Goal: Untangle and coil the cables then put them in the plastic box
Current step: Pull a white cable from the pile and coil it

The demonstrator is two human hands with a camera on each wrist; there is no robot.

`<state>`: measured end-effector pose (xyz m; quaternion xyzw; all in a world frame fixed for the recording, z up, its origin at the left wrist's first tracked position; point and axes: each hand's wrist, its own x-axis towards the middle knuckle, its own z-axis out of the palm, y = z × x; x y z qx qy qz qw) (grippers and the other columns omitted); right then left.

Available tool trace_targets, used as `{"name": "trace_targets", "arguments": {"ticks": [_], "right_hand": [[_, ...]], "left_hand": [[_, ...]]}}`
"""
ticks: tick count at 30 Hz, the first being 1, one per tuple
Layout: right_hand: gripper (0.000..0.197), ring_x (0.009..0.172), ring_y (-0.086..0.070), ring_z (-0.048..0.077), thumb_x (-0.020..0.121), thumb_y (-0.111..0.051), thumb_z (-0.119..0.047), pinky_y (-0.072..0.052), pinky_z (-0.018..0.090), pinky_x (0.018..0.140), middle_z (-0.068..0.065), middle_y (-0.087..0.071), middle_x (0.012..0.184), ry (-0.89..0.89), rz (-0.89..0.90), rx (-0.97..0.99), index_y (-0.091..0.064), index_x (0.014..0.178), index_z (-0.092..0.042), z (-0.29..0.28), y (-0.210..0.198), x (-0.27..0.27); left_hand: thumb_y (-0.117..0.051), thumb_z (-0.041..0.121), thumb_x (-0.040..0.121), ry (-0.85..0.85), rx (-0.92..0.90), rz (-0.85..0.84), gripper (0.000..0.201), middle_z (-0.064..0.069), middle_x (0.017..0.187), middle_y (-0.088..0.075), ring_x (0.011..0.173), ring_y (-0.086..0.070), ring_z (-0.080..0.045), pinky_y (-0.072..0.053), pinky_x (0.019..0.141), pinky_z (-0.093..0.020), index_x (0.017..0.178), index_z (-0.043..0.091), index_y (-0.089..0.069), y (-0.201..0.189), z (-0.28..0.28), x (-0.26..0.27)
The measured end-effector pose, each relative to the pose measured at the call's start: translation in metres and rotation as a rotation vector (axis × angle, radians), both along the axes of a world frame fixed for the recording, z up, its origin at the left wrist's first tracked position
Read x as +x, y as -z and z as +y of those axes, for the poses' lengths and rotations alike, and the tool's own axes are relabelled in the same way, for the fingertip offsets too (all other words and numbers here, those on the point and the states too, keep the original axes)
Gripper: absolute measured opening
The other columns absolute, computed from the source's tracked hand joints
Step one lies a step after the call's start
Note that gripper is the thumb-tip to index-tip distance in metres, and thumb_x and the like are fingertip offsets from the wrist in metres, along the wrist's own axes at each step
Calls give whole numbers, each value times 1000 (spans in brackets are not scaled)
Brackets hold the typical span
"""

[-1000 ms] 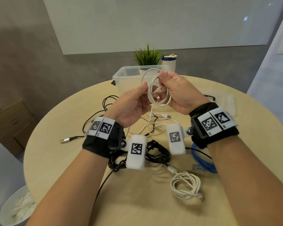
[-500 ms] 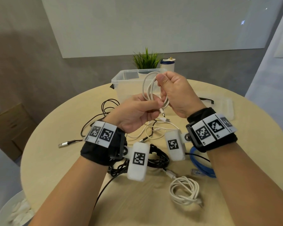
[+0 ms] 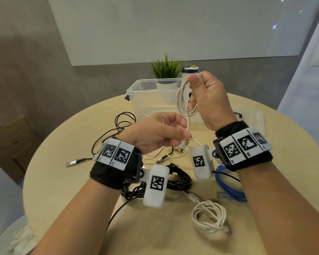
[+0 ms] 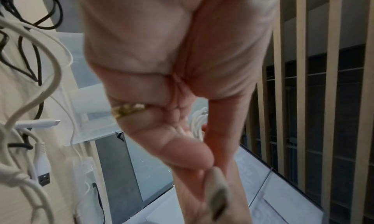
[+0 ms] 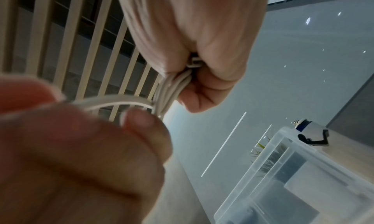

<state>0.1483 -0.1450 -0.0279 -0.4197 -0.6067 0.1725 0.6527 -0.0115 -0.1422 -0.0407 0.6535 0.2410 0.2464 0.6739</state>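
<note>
A white cable (image 3: 184,100) is hanging in loops from the right hand (image 3: 208,100), whose thumb and curled fingers are clamping the top of the bundle, raised above the table. Below and to its left, the left hand (image 3: 158,133) is pinching the cable's loose end between thumb and fingertips. Just beyond the right hand the clear plastic box (image 3: 145,96) is standing open near the far edge of the round wooden table (image 3: 63,153). Under the wrists are lying a black cable bundle (image 3: 177,181), a blue cable (image 3: 228,188) and a coiled white cable (image 3: 210,218); loose black cable (image 3: 122,122) is sprawling left of the left hand. Behind the box are standing a potted plant (image 3: 164,70), a grey wall and a whiteboard.
</note>
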Motion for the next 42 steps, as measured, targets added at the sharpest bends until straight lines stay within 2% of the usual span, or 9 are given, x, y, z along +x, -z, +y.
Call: {"name": "trace_targets", "arguments": {"ticks": [4,8,13,17,21,24,28,31,42], "right_hand": [[22,41,-44,8,100,-48,-30,-45,27,47,-11,-47,48,-10,39,-14,-57,82,-21,1,-1,1],[22,43,-44,9,101,-46,-30,-46,30,50,-11,-46,48,-53,31,-37,-57,84,-20,1,-1,0],[24,45,-42,10,102,-43,-32,-46,30,51,-11,-43,47,-87,1,-94,-53,84,-20,-1,-1,-1],[24,46,-43,10,102,-42,-31,-46,30,52,-12,-43,47,-103,-19,-123,-52,85,-19,-3,0,1],[20,47,-46,9,102,-43,-31,-47,27,53,-10,-45,51,-46,-36,-104,-57,91,-21,-5,-1,6],[17,48,-48,8,102,-44,-31,-48,25,53,-12,-47,50,-51,-68,-119,-58,96,-22,-5,-2,8],[11,46,-50,9,99,-51,-30,-45,20,48,-9,-50,49,-103,-127,-142,-58,93,-24,-6,-1,7],[15,45,-51,8,98,-51,-31,-41,15,46,-7,-50,49,-104,-198,-169,-60,91,-22,-9,-1,6],[30,51,-49,6,101,-42,-38,-44,18,53,-5,-49,56,-243,-378,-356,-55,81,-19,-14,-1,2]], "left_hand": [[-73,6,67,-34,157,126,18,-4,63,-58,51,-53,-9,-41,45,-15,82,12,-65,0,1,-4],[-73,4,75,-233,191,132,23,-3,66,-61,47,-49,-6,-37,42,-15,64,12,-54,3,4,-4],[-64,4,84,-267,80,1,19,-1,60,-62,42,-45,-3,-35,37,-11,71,11,-52,-1,2,1],[-62,20,83,-256,122,25,11,4,56,-57,43,-42,-3,-34,38,-11,79,11,-60,-3,2,-3],[-51,16,95,-273,154,-20,16,4,50,-51,40,-40,-3,-30,37,-11,88,12,-65,-8,2,-11],[-47,16,98,-388,206,-103,20,6,50,-50,40,-39,-3,-29,37,-11,84,13,-62,-13,2,-15],[-46,20,100,-507,196,-208,24,7,53,-51,40,-35,-2,-26,35,-11,81,14,-60,-15,5,-18],[-44,20,101,-547,182,-282,26,7,55,-51,39,-33,-2,-25,35,-13,80,14,-59,-15,6,-19],[-45,21,101,-660,156,-385,26,5,61,-49,40,-32,-3,-25,37,-14,78,15,-56,-12,11,-20]]}}
